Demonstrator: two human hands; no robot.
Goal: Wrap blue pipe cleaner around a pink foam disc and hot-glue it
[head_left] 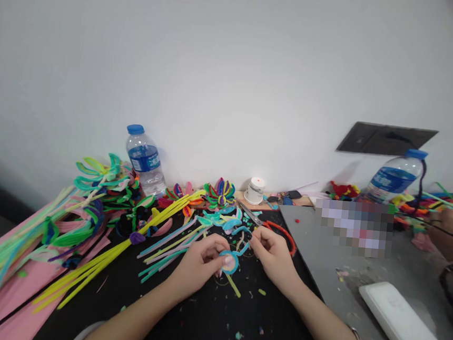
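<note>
Near the middle of the black table, my left hand pinches a small round coil with a blue rim and a pale centre. A blue fuzzy strip runs from the coil to my right hand, whose thumb and fingers are closed on it. A short yellow-green stem sticks out below the coil. Just beyond my right hand lie scissors with red handles. Blue and teal fuzzy pieces lie behind my hands.
Bundles of pipe cleaners and fuzzy flowers cover the left side. Two water bottles stand by the wall, with a white spool between them. A white device lies right, near another person's hand.
</note>
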